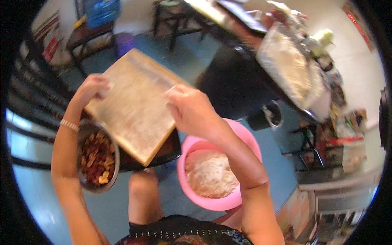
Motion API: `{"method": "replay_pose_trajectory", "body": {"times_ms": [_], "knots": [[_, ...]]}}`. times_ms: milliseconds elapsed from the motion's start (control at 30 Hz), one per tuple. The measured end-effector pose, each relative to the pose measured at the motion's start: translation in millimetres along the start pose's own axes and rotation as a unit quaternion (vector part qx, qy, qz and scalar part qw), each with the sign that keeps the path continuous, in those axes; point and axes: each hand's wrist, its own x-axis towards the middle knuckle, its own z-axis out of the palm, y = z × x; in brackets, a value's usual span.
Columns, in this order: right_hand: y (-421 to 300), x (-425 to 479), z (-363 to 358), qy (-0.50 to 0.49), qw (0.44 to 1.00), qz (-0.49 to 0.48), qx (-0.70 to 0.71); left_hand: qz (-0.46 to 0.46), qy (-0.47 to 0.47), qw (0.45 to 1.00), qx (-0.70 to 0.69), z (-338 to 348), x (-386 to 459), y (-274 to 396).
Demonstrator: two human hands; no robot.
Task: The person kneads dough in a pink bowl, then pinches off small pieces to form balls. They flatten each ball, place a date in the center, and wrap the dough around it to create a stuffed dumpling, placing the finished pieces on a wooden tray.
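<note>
A floured wooden board [134, 113] lies tilted across a dark seat or small table before me. Over its left edge is my left hand [93, 87], fingers curled; blur hides whether they hold anything. My right hand [186, 105] is above the board's right side with fingers bent together, and its grip cannot be made out. Below my left forearm stands a metal bowl [117, 165] of reddish and yellowish food pieces [96, 159]. Under my right forearm is a pink plastic basin [196, 203] holding a pale dough-like mass [211, 174] dusted white.
A dark table [245, 39] at upper right bears a plastic-lined tray of pale flour-like material [291, 64]. A black bin [265, 118] stands below it. Dark chair slats [36, 92] are at left, and a purple bucket [125, 44] stands behind the board.
</note>
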Motion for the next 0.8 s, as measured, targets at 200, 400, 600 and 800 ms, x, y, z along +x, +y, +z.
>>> {"method": "replay_pose_trajectory", "body": {"times_ms": [200, 400, 600, 800], "knots": [[-55.6, -22.1, -179.4, 0.235, 0.937, -0.085, -0.243, -0.034, 0.053, 0.998, -0.014, 4.5, -21.6, 23.6], [33.6, -23.0, -248.7, 0.034, 0.926, 0.174, -0.333, -0.016, 0.025, 0.999, -0.026, 9.1, -18.9, 27.0], [66.8, -26.5, -255.5, 0.014, 0.936, 0.145, -0.32, 0.007, -0.026, 0.999, -0.032, -21.9, 2.4, -13.0], [7.0, 22.5, -216.4, 0.156, 0.953, 0.173, -0.192, 0.003, 0.011, 1.0, -0.001, -13.0, -10.0, -1.1]]}}
